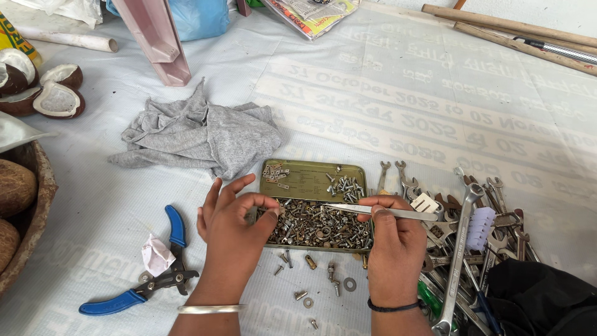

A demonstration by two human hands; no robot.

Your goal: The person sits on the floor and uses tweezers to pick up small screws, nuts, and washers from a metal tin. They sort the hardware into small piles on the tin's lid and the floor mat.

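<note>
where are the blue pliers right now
The blue pliers lie at lower left, just left of the left hand, beside a crumpled paper scrap.

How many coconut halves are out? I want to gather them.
3, all at the far left edge: one cut by the frame, one right of it, one in front. More may lie out of view.

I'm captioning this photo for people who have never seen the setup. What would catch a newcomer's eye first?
First, the shallow brass-coloured metal tin at centre, heaped with small screws and nuts, with the left hand pinching at them and the right hand holding slim steel tweezers over it. Next, the pile of steel spanners at right, and the blue-handled pliers at lower left.
</note>
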